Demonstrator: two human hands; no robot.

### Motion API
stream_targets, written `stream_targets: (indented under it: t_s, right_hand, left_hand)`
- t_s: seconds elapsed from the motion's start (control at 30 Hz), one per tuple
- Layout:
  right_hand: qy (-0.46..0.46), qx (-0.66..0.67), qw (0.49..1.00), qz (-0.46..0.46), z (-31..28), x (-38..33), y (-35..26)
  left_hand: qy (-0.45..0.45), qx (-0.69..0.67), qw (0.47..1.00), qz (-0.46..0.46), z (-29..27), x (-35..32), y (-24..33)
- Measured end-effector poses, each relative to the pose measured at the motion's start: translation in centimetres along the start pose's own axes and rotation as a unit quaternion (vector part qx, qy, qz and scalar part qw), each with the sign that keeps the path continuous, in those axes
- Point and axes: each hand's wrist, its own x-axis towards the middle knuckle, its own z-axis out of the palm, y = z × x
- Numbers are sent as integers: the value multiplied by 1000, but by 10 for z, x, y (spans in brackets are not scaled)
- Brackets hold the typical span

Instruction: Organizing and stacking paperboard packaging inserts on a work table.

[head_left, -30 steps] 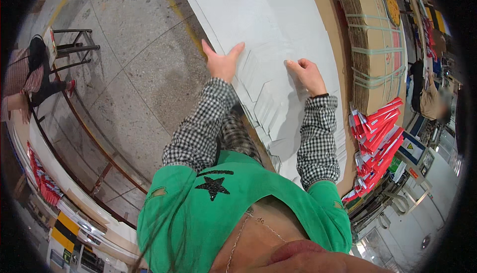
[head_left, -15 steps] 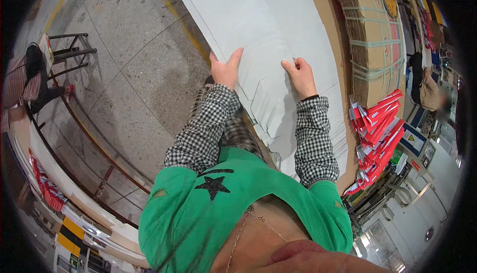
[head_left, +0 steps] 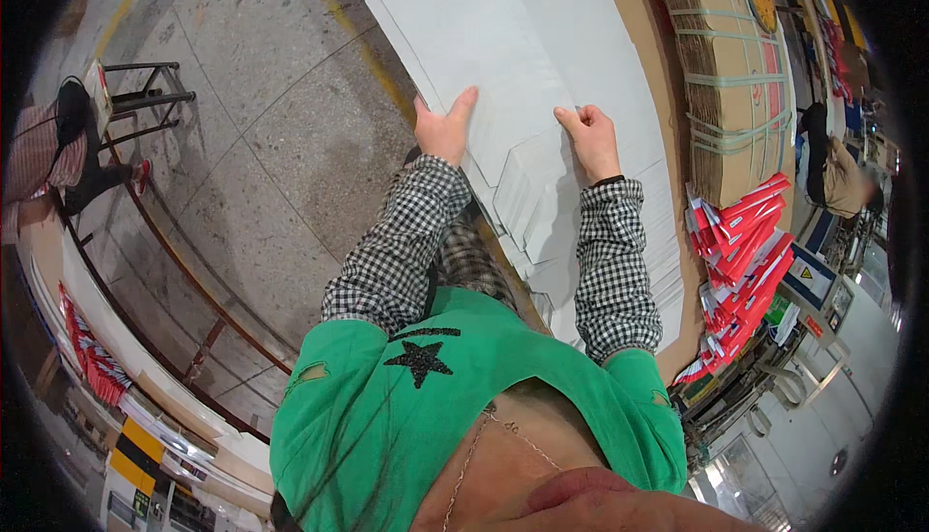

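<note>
A big stack of white flat cardboard sheets lies in front of me on a brown board. My left hand grips the left edge of the top sheets, thumb over the top. My right hand pinches the same top sheets a little to the right, fingers curled on the surface. Both sleeves are black-and-white checked. Below the hands the sheet edges fan out in steps.
Bundles of strapped brown cardboard stand to the right. Red and white flat cartons are piled at the lower right. A person stands at the far right, another by a metal stool at the left. Concrete floor lies to the left.
Both hands have slid slightly toward me along the white sheets, and the stepped edges of the sheets show more below them.
</note>
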Motion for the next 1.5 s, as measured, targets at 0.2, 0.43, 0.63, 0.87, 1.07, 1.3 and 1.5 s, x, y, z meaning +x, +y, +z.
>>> stream_targets:
  t_s: [0.2, 0.43, 0.63, 0.87, 1.07, 1.3, 1.5]
  right_hand:
    - [-43, -143, 989, 20, -10, -15, -36]
    - [-55, -42, 998, 7, -28, -39, -39]
    - [-66, -44, 997, 3, -29, -37, -41]
    - [-113, -28, 993, -7, -12, -7, -12]
    - [-137, -14, 990, -13, -10, -5, -1]
    - [-157, -39, 986, -36, -16, -4, 2]
    - [-109, -52, 993, 6, -18, -15, -18]
  left_hand:
    - [29, 41, 999, 14, -4, 13, -20]
    - [36, 52, 998, 2, -1, -5, 20]
    - [74, 56, 995, 47, -1, 3, -6]
    - [52, 95, 993, 43, 0, 0, 6]
    - [52, 74, 992, 86, -3, 2, 2]
    - [50, 59, 997, 22, -2, -5, 11]
    - [63, 83, 994, 38, -2, -6, 9]
